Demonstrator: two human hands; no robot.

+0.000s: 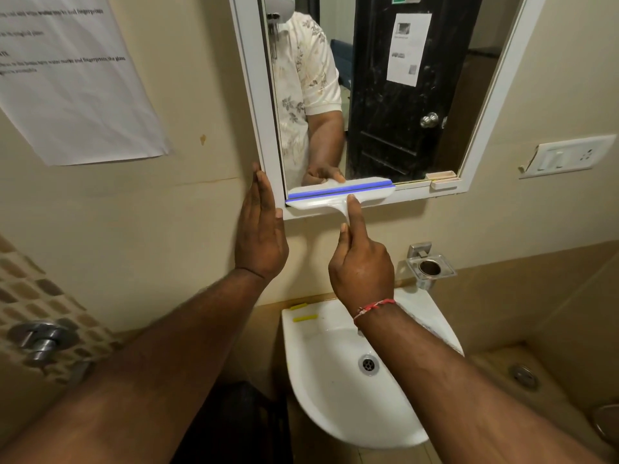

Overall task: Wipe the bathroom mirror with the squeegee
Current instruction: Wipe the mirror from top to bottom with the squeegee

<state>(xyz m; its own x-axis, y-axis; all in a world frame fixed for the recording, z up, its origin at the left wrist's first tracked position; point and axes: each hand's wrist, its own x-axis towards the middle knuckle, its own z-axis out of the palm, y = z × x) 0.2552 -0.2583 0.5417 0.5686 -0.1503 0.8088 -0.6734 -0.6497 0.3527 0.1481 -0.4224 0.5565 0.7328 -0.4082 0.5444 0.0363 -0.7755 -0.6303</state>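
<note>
A white squeegee point(321, 199) with a blue rubber strip lies along the bottom left edge of the mirror point(402, 105), its blade against the glass. My right hand point(360, 262) grips its short handle from below, forefinger stretched up onto the head. My left hand point(261, 229) rests flat and open against the white frame point(258, 105) at the mirror's lower left corner, fingers straight, holding nothing. The glass reflects a person in a patterned shirt and a black door.
A white washbasin point(321, 396) sits below the hands, with two yellow strips on its back rim. A metal holder point(430, 267) is fixed to the wall at right, a switch plate point(569, 155) higher up. A paper sheet point(73, 78) hangs left; a tap point(40, 339) is lower left.
</note>
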